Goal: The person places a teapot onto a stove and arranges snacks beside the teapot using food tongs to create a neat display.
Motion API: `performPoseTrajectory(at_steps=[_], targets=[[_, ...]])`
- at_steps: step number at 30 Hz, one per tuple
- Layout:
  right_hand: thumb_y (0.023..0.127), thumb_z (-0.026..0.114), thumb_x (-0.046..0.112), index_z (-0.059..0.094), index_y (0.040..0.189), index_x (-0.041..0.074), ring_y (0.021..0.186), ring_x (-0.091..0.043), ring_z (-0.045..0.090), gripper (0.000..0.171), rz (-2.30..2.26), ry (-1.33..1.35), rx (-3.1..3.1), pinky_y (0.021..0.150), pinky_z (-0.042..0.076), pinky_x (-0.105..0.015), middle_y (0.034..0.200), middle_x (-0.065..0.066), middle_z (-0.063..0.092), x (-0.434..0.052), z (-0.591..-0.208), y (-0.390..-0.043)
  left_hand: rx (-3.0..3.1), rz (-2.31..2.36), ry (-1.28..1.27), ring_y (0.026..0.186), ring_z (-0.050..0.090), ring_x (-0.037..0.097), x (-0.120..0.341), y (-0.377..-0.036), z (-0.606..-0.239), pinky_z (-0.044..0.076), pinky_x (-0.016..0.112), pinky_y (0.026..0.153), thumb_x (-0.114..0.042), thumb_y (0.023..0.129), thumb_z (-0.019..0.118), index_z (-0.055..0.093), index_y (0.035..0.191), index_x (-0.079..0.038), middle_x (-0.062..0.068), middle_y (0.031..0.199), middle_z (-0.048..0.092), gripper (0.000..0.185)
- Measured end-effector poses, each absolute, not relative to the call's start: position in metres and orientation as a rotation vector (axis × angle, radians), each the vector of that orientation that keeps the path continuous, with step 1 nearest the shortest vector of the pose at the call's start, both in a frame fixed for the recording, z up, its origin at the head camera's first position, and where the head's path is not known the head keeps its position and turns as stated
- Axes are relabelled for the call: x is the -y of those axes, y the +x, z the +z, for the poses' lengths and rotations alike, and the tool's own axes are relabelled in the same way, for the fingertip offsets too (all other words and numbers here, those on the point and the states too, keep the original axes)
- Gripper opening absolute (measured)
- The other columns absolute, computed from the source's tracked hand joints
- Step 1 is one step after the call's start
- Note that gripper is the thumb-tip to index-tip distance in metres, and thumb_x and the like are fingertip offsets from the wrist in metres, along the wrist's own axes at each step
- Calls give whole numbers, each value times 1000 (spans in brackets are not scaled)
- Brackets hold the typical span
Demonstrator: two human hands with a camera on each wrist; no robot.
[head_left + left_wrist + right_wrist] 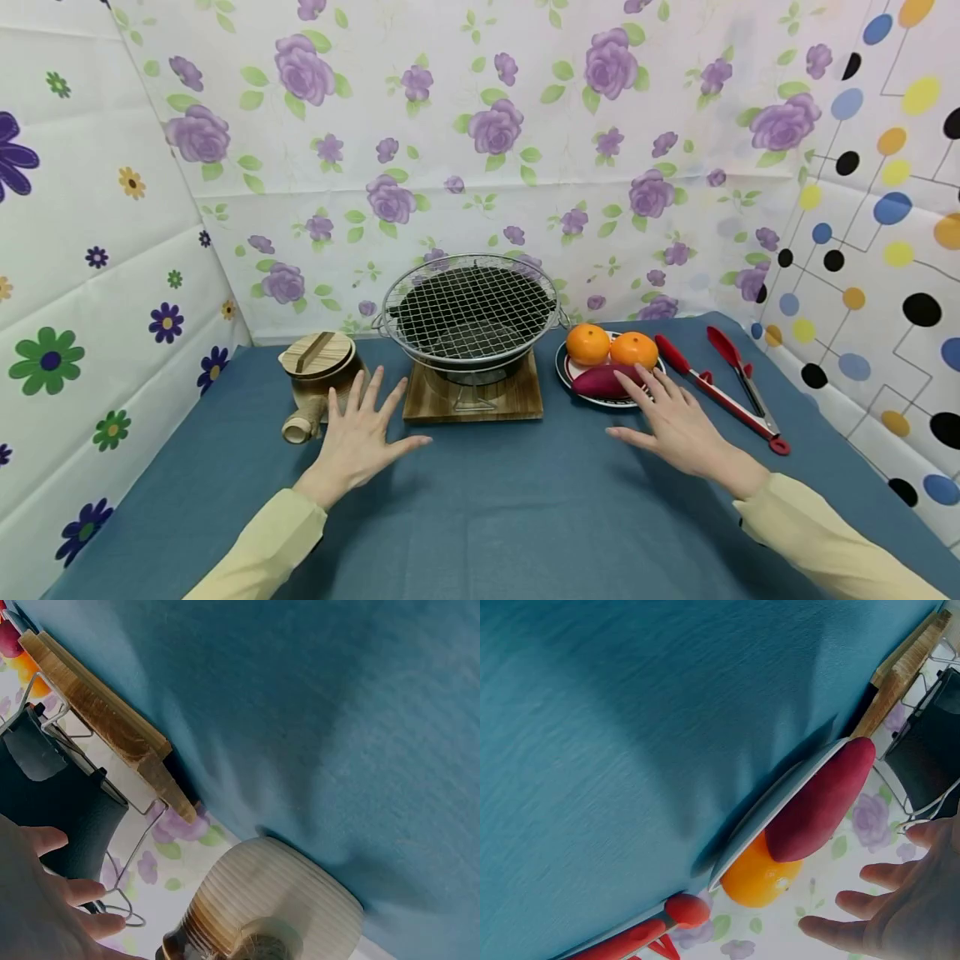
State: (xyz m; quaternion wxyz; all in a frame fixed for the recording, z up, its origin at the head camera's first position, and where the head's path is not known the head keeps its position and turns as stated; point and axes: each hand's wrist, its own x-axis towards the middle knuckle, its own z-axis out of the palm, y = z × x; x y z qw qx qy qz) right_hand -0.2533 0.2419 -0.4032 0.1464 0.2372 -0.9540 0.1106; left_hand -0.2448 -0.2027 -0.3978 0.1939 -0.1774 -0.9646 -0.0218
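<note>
My left hand (357, 446) is held over the cloth with fingers spread, holding nothing, near a clay pot (307, 385) with a wooden lid and a side handle. Spread in the same way, my right hand (678, 429) is in front of a plate (619, 404) and grips nothing. On that plate lie a purple sweet potato (600, 382) and two oranges (588, 344). Between the hands, farther back, a round black grill (480, 333) with a wire mesh on top stands on a wooden board (506, 408). The right wrist view shows the sweet potato (825, 802) resting across the plate's rim.
Red-tipped tongs (727, 400) lie spread at the right of the plate. A blue cloth (480, 517) covers the table. Flower-patterned sheeting (450, 150) rises behind and at the left, with dotted sheeting (870, 250) at the right.
</note>
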Motion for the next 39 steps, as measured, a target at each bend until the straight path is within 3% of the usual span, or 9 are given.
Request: performPoseTrajectory(at_steps=[11, 17, 28, 39], targets=[[81, 59, 55, 27, 143, 14, 119, -42, 29, 81, 453, 743, 2692, 87, 35, -60, 140, -18, 25, -223, -399, -261, 2718, -84, -460, 130, 9, 40, 208, -245, -389, 4, 65, 96, -79, 72, 38, 30, 142, -17, 18, 145, 14, 94], [81, 53, 60, 28, 143, 16, 120, -38, 29, 80, 573, 730, 2705, 87, 36, -59, 139, -15, 26, -210, -395, -266, 2719, -79, -437, 129, 9, 40, 213, -245, -381, 4, 65, 97, -78, 73, 39, 30, 142, -16, 19, 145, 15, 94], [83, 55, 54, 31, 139, 12, 116, -29, 35, 74, 803, 745, 2664, 93, 34, -52, 129, -13, 36, -189, -392, -274, 2671, -66, -406, 125, 18, 43, 225, -247, -370, 8, 65, 96, -76, 74, 43, 33, 141, -13, 22, 141, 22, 92], [85, 52, 54, 33, 136, 0, 114, -29, 40, 76, 955, 723, 2668, 95, 34, -49, 130, -18, 37, -164, -394, -285, 2627, -85, -363, 125, 17, 44, 233, -246, -361, 13, 66, 93, -74, 74, 46, 36, 139, -11, 24, 137, 26, 91]])
